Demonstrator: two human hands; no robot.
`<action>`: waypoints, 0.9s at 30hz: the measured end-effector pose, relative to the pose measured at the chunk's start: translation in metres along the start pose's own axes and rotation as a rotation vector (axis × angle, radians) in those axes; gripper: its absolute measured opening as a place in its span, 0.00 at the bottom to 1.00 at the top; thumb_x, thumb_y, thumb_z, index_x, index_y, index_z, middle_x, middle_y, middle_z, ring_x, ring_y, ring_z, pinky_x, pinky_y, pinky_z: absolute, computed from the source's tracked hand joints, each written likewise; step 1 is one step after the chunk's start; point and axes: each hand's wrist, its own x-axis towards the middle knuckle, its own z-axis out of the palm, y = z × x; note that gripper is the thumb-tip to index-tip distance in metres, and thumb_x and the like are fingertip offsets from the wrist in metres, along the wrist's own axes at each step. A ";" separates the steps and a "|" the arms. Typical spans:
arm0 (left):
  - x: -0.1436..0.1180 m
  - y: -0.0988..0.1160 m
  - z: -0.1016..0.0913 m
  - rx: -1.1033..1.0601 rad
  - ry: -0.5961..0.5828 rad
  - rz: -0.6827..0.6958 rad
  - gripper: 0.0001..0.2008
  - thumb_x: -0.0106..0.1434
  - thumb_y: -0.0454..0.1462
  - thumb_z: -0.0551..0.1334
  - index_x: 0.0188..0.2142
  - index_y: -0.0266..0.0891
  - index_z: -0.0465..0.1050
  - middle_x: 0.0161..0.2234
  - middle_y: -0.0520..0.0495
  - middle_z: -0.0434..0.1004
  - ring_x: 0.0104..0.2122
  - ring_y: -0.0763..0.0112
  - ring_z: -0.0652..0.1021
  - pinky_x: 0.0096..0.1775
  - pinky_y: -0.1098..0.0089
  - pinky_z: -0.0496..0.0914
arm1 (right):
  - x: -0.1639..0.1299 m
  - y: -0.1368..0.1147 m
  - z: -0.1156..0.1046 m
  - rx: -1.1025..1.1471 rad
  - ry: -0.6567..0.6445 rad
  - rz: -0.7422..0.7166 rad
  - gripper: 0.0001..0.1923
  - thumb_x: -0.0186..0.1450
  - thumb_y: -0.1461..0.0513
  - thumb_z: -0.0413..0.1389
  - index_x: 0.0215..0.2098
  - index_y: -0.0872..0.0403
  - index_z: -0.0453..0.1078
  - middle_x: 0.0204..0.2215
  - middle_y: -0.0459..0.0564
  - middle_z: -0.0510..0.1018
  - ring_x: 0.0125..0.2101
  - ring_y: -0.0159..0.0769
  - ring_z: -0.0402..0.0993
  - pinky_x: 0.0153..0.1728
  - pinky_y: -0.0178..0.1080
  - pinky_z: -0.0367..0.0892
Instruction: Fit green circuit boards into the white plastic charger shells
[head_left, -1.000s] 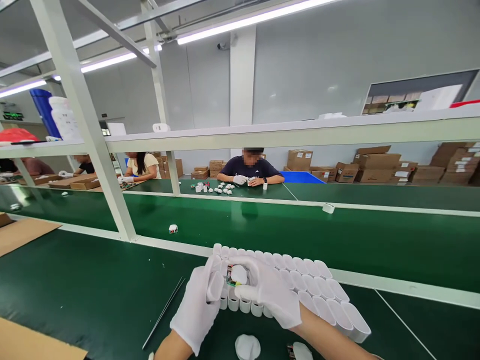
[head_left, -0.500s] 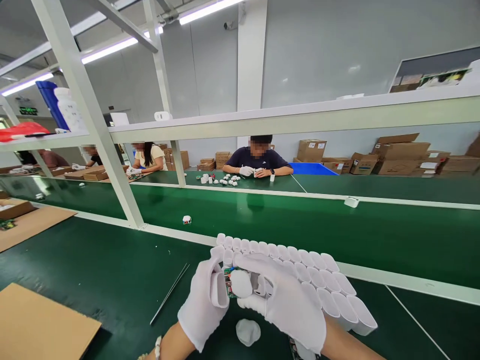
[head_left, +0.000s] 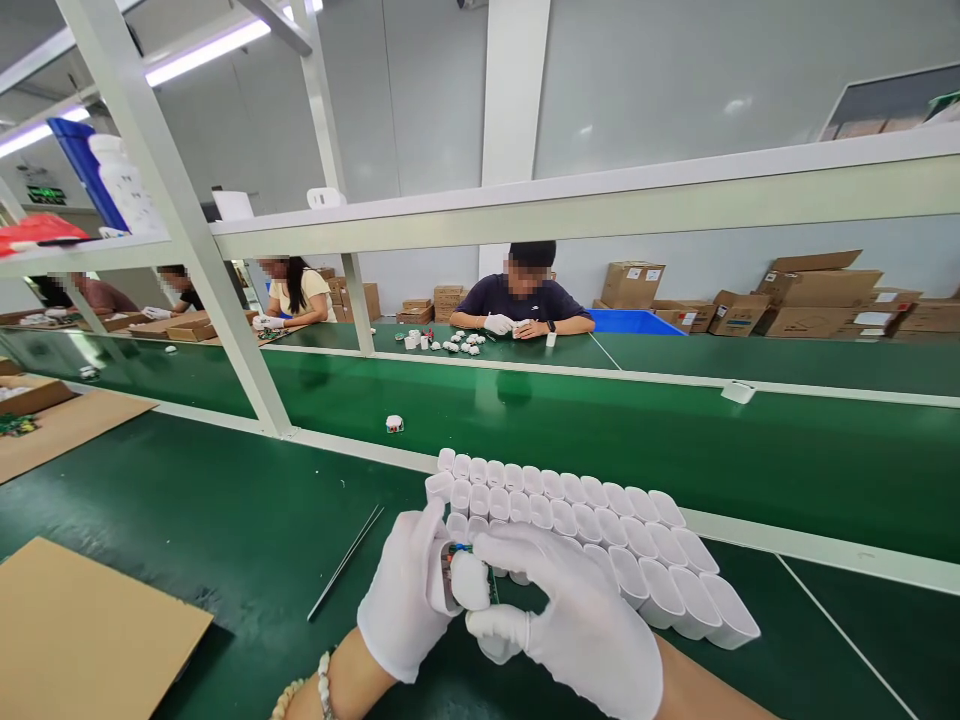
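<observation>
The circuit piece [head_left: 470, 582] is between both hands, above the tabletop [head_left: 247, 520]. The left hand [head_left: 405, 600] keeps its grip around a white cup [head_left: 435, 582], directly left of the piece; the right hand [head_left: 577, 615] pinches the piece between thumb and fingers.

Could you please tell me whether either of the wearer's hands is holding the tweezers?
No, the tweezers lie on the green tabletop, apart from the left hand and right hand.
</observation>
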 end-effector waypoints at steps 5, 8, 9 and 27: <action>-0.005 -0.001 0.003 0.028 -0.002 -0.012 0.24 0.59 0.29 0.53 0.55 0.41 0.55 0.28 0.50 0.69 0.27 0.67 0.73 0.33 0.64 0.72 | 0.003 -0.004 -0.001 -0.119 -0.131 0.035 0.12 0.57 0.73 0.60 0.25 0.53 0.65 0.29 0.41 0.71 0.33 0.33 0.67 0.34 0.34 0.61; -0.003 0.001 0.002 0.036 0.040 0.007 0.22 0.59 0.29 0.53 0.53 0.41 0.57 0.28 0.50 0.69 0.26 0.67 0.72 0.32 0.64 0.72 | 0.002 -0.006 0.001 -0.184 -0.202 0.046 0.11 0.59 0.72 0.58 0.26 0.53 0.63 0.29 0.41 0.70 0.32 0.33 0.65 0.33 0.34 0.60; -0.001 0.002 0.001 0.026 0.061 0.014 0.21 0.59 0.29 0.53 0.52 0.40 0.58 0.28 0.50 0.69 0.26 0.68 0.72 0.32 0.65 0.72 | 0.001 -0.005 0.002 -0.203 -0.211 0.043 0.11 0.60 0.71 0.58 0.27 0.53 0.62 0.29 0.42 0.70 0.32 0.33 0.65 0.32 0.34 0.59; 0.004 0.008 -0.007 -0.110 0.023 0.014 0.17 0.58 0.27 0.54 0.46 0.41 0.65 0.26 0.50 0.71 0.24 0.69 0.72 0.29 0.68 0.72 | -0.004 0.001 0.015 -0.265 -0.236 0.041 0.10 0.62 0.69 0.57 0.27 0.53 0.61 0.30 0.43 0.70 0.31 0.33 0.65 0.32 0.35 0.59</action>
